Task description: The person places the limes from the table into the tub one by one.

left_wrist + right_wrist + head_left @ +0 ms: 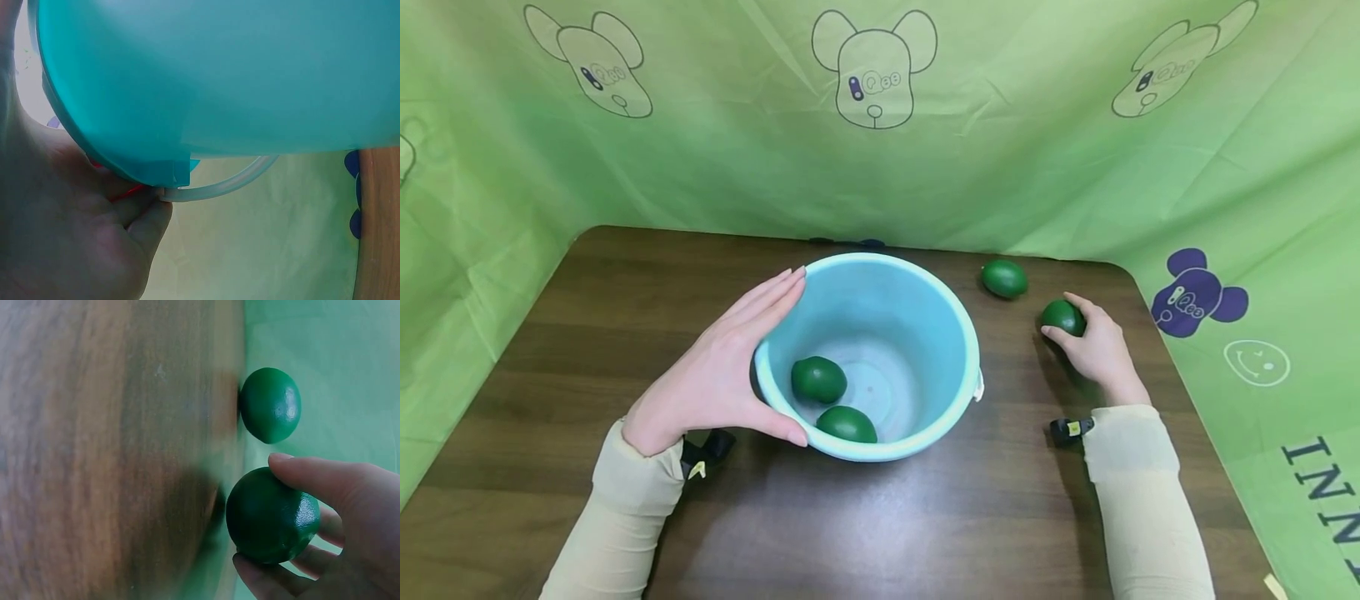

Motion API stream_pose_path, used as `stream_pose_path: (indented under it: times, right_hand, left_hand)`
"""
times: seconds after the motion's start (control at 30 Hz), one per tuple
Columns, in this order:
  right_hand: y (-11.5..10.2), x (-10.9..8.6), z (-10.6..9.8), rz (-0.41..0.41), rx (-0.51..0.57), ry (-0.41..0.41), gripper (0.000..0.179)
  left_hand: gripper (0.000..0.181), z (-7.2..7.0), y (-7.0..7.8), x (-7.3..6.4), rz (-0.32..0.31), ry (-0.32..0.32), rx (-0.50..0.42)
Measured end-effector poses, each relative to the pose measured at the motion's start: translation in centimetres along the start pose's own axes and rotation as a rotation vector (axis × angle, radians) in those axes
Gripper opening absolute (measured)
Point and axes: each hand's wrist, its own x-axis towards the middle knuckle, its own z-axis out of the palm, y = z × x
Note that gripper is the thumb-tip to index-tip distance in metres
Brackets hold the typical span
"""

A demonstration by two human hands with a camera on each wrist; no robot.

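Observation:
A light blue bucket stands on the table, its mouth toward the head camera. My left hand holds its left side, thumb along the front of the rim and fingers at the back left; in the left wrist view fingertips lie close to the bucket's pale handle. Two green limes lie inside, toward the left front. Over to the right, my right hand grips another lime between thumb and fingers, close over the table. One more lime rests beyond it, near the back edge.
The brown wooden table has rounded back corners. Behind and beside it hangs a green printed cloth. Black wrist cameras are strapped under both sleeves.

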Motion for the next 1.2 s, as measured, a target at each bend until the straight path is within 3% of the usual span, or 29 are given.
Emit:
stream_pose_path:
  times: [0.53, 1.2]
  right_hand:
    - [-1.3, -0.2, -0.9, 0.009, 0.022, 0.052, 0.072]
    - [-4.4, -1.0, -2.1, -0.060, 0.060, 0.148, 0.073]
  left_hand:
    - [0.144, 0.0, -0.1, 0.2, 0.017, 0.003, -0.015]
    - [0.145, 0.1, -0.2, 0.0, 0.009, 0.000, 0.005]
